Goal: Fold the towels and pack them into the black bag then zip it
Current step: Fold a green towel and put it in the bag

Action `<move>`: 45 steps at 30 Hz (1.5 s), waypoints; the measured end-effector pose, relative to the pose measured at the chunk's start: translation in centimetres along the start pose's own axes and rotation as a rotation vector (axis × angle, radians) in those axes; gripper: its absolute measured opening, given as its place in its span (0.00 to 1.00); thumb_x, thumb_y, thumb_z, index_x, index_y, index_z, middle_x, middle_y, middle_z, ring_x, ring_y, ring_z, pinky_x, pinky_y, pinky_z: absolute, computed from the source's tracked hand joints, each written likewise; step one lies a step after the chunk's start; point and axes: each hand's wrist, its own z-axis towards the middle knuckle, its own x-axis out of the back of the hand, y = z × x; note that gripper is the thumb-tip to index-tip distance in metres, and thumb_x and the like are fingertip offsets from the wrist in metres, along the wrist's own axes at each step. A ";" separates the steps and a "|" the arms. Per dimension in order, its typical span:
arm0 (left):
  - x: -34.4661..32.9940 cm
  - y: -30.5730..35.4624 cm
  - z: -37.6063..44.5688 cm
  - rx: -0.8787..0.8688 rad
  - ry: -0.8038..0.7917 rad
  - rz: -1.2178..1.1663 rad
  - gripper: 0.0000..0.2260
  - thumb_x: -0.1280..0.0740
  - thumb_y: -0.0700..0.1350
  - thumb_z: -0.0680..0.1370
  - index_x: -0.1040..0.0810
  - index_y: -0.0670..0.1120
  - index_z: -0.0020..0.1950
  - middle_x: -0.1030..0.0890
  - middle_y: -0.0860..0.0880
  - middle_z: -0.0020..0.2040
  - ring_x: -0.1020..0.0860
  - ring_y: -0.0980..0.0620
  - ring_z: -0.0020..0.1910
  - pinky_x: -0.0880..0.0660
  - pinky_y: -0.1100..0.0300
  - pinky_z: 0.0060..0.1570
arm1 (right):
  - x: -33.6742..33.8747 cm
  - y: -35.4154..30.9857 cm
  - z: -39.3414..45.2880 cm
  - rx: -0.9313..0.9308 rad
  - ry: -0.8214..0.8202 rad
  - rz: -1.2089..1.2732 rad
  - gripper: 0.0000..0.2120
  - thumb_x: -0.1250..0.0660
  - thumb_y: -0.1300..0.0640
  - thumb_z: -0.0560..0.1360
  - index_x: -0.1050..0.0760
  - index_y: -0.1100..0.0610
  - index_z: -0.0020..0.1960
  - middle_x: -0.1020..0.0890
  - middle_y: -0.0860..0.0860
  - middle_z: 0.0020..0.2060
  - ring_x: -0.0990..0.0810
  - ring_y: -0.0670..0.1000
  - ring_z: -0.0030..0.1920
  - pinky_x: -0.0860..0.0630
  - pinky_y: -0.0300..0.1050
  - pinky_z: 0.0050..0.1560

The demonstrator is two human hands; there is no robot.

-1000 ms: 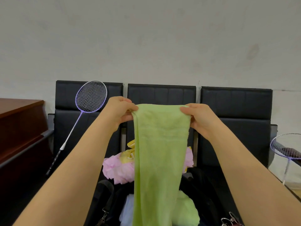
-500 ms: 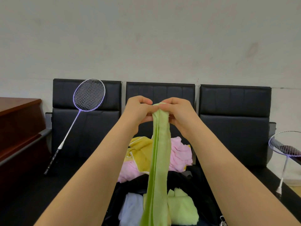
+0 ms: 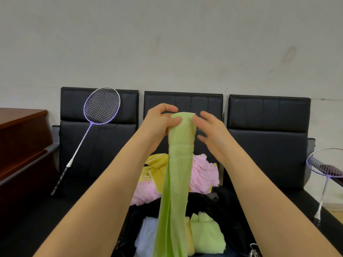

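Closest to you, the black bag lies open at the bottom edge, its near side cut off by the frame; inside, you see a folded light green towel, a pale white one and a thin yellow edge, all partly hidden behind the long green towel that hangs down past the frame. That soft terry strip is folded lengthwise into a narrow band. Your left hand pinches its top edge between thumb and fingers. Your right hand is blurred, fingers spread loosely beside the towel; you cannot tell whether they touch it. Behind the bag, crumpled pink towels and a yellow towel sit heaped on the padded black seats. A purple racket leans on the left seat, another racket is cut off at right
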 end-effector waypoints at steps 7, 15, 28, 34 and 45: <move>1.2 -1.4 -0.8 0.035 -0.008 -0.238 0.05 0.34 0.38 0.77 0.24 0.42 0.52 0.18 0.47 0.43 0.18 0.54 0.37 0.21 0.60 0.41 | -0.7 1.0 -1.8 -0.128 -0.212 0.315 0.11 0.36 0.62 0.77 0.23 0.66 0.57 0.15 0.57 0.48 0.15 0.52 0.44 0.17 0.46 0.46; 0.6 -7.3 -6.4 0.416 -0.357 -0.181 0.11 0.32 0.39 0.76 0.23 0.41 0.58 0.16 0.46 0.52 0.17 0.49 0.50 0.21 0.56 0.53 | -1.5 0.1 -2.5 -0.208 -0.075 0.318 0.09 0.39 0.61 0.81 0.23 0.64 0.50 0.16 0.56 0.47 0.15 0.50 0.37 0.18 0.44 0.39; 0.1 -9.5 -9.3 0.569 -0.042 -0.453 0.14 0.38 0.45 0.80 0.23 0.41 0.63 0.17 0.42 0.55 0.18 0.47 0.51 0.20 0.55 0.44 | 0.7 11.1 -9.8 -0.473 -0.375 0.201 0.20 0.30 0.59 0.66 0.22 0.64 0.57 0.14 0.55 0.49 0.15 0.52 0.48 0.18 0.45 0.46; 0.4 -12.4 -13.7 0.547 -0.211 -0.242 0.17 0.27 0.46 0.70 0.22 0.46 0.58 0.15 0.49 0.51 0.18 0.51 0.53 0.22 0.54 0.56 | -0.6 10.0 -9.0 -0.406 -0.291 0.341 0.14 0.36 0.59 0.77 0.23 0.61 0.60 0.16 0.56 0.54 0.16 0.54 0.52 0.18 0.48 0.50; 0.1 -7.7 -10.3 0.248 -0.062 -0.155 0.11 0.37 0.34 0.78 0.23 0.37 0.60 0.17 0.42 0.49 0.17 0.47 0.45 0.19 0.56 0.43 | -0.3 6.0 -7.9 -0.453 -0.376 0.253 0.35 0.37 0.36 0.68 0.26 0.58 0.66 0.18 0.54 0.60 0.20 0.53 0.61 0.25 0.53 0.62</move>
